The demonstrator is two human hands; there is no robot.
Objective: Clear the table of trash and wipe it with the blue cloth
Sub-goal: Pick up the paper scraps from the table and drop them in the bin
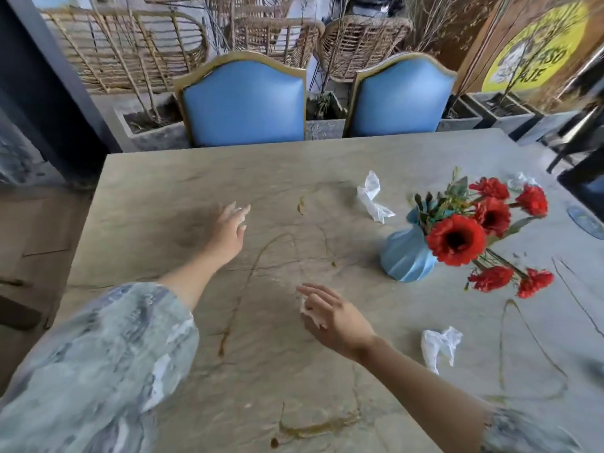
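Tissues, crumpled, white: one lies far centre point(372, 197) on the stone table point(147, 197), one near right point(439, 346), one far right point(522, 180) behind the red flowers point(457, 239) in the blue vase point(405, 256). Your left hand point(228, 228) pinches a tissue scrap point(241, 213) at its fingertips. Your right hand point(333, 317) curls round another scrap point(311, 311). Yellowish streaks point(248, 276) cross the tabletop.

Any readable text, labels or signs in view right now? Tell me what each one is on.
"ASO" on the yellow round sign on the wooden panel beyond the table; its first letters are hidden by branches.
"AJE" on the line below, same sign, also cut off.
No text shows on the table, vase or tissues.
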